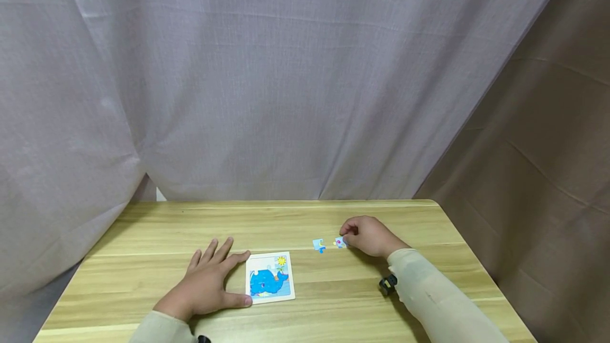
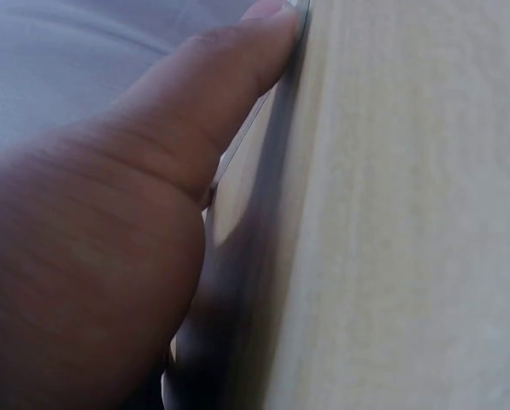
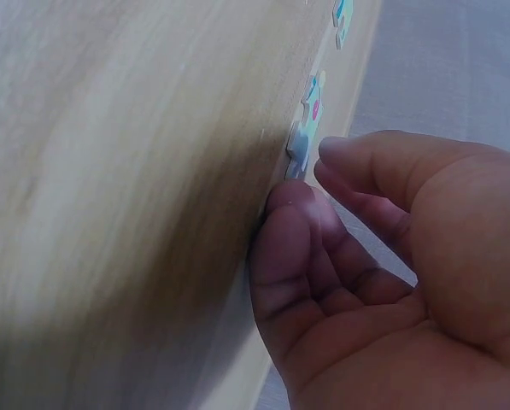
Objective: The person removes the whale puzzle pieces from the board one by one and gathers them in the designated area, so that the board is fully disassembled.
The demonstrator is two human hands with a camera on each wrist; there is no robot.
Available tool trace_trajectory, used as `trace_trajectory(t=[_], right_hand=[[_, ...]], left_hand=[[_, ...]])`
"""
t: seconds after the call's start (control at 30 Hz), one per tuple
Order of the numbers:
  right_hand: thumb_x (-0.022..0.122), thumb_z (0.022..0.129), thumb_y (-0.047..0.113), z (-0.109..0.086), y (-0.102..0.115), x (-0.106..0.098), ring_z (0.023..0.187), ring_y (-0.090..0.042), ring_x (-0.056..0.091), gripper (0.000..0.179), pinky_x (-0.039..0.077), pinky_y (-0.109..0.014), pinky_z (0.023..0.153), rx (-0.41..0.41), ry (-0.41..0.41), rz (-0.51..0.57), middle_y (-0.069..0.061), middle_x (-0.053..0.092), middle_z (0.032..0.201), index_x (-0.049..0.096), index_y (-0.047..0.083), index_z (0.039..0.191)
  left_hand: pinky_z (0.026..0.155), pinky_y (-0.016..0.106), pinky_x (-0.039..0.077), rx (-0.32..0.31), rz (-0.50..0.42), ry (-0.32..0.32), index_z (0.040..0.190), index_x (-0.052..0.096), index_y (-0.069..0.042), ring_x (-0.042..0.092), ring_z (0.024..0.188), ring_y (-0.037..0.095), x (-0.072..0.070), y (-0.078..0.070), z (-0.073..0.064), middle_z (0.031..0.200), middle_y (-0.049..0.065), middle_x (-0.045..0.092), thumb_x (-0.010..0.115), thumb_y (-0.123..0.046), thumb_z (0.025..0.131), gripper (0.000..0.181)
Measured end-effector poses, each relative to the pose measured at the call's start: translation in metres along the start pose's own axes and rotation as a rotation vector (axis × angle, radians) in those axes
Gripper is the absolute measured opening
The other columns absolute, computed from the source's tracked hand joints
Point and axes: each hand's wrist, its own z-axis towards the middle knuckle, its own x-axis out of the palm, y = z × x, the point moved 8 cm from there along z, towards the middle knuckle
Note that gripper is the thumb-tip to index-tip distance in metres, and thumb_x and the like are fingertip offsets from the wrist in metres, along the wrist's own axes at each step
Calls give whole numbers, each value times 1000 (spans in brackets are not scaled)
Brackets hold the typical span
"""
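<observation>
From my end, the pink-marked puzzle piece (image 1: 340, 242) lies flat on the table (image 1: 329, 311), right of centre in the lower half of the head view, at the fingertips of the right hand (image 1: 371, 236). I judge it light, stiff and thin, with a smooth face that could slide and small tabs that might bend or chip, so I would pinch it by opposite edges of its body. That hand comes in from the lower right, wrist low, fingers bent and thumb pointing left. In the right wrist view I see a gap between thumb and fingertips and nothing pinched; whether a fingertip touches the piece I cannot tell. A second puzzle piece (image 1: 318, 245) lies just to its left. At lower centre sits the whale board (image 1: 291, 275), flat and probably rigid, light enough to skid, and best steadied at its rim. The left hand (image 1: 207, 285), reaching in from the lower left, lies with fingers spread and straight, its index finger at the board's upper left corner and its thumb at the lower left one.
</observation>
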Motion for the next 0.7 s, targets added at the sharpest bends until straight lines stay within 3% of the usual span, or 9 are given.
trace_trajectory(t=[0.37,0.7], right_hand=[[80,103,18,2,3,-5,82,-9,62,3,53,-30,77,-37,-21,-18,10,71,89,81,16,106],[77,107,19,1,30,-10,79,-6,61,5,53,-26,73,-102,-30,-39,11,72,90,82,18,107]], left_hand=[[129,86,6,-6,-14,-1,167,56,-38,12,173,58,1,1,2,187,19,25,88,-83,75,107],[130,86,6,-7,-13,1,167,55,-38,11,173,57,3,3,3,187,18,25,87,-85,75,108]])
